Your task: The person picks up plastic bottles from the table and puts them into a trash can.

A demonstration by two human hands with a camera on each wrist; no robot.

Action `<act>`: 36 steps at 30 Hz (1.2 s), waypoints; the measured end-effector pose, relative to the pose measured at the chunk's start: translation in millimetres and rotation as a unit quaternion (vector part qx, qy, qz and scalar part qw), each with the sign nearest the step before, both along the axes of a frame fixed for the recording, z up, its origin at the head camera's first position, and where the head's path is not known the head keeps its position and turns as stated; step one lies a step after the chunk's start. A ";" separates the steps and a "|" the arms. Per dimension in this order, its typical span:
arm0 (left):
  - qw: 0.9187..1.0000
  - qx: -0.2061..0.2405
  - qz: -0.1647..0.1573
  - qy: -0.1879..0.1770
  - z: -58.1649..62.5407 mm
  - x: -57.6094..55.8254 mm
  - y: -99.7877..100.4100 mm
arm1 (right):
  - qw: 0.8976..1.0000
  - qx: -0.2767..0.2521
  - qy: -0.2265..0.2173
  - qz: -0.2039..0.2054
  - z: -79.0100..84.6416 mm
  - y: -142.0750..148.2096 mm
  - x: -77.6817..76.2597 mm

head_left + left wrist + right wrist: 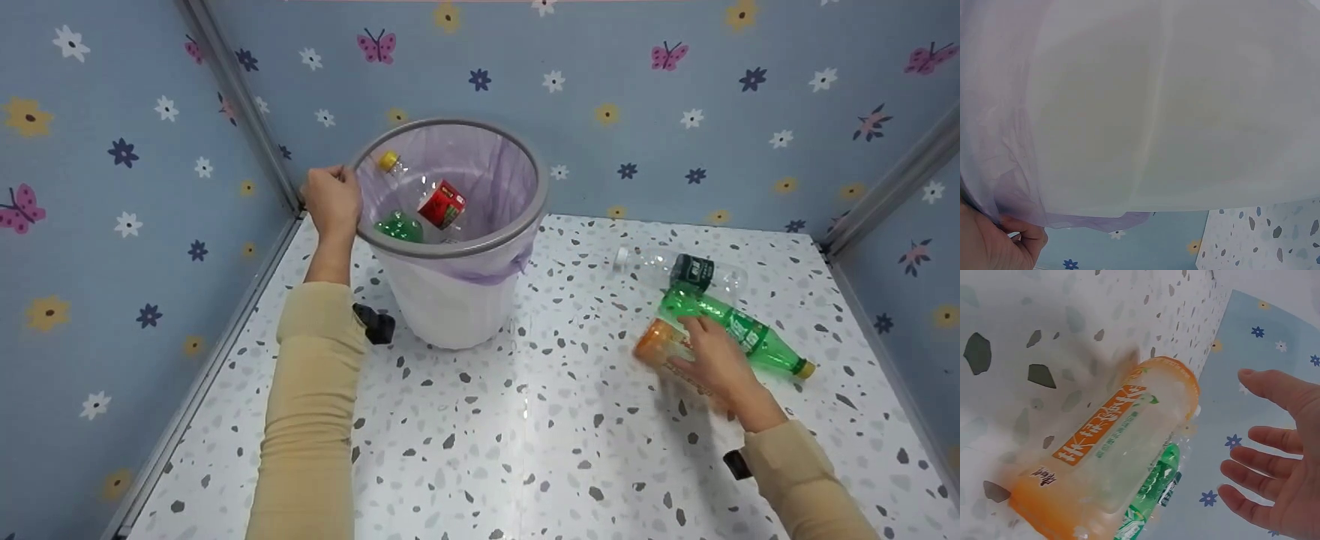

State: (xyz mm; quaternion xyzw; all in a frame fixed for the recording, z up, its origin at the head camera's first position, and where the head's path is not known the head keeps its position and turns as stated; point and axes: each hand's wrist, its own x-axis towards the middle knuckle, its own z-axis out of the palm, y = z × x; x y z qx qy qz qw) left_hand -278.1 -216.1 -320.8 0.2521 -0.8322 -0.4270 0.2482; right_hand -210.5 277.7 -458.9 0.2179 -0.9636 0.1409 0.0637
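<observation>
1. While my left hand pinches the purple liner at the side of the white bin, I judge this the pick-up step: my right hand hovers, fingers spread wide.
2. Next calls for closing round the orange-labelled bottle.
3. It lies on the speckled surface beside the green bottle, pale-bodied, orange at both ends.

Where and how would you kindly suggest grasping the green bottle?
Probably take the green bottle by its narrowing neck, below the cap, from above and the right: it lies on its side, that end free, while the orange container and clear bottle crowd its base.
</observation>
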 end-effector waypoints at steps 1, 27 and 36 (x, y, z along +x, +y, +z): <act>1.000 0.001 -0.001 0.001 0.2 0.4 0.0 | 1.000 0.005 -0.005 -0.004 -1.9 2.1 -0.5; 1.000 0.014 -0.005 0.003 -1.2 -0.1 -0.2 | 0.985 0.047 -0.140 -0.084 -32.8 31.7 2.1; 1.000 0.021 -0.008 0.000 -0.6 0.7 -0.2 | 0.988 0.049 -0.119 -0.082 -38.3 34.1 2.8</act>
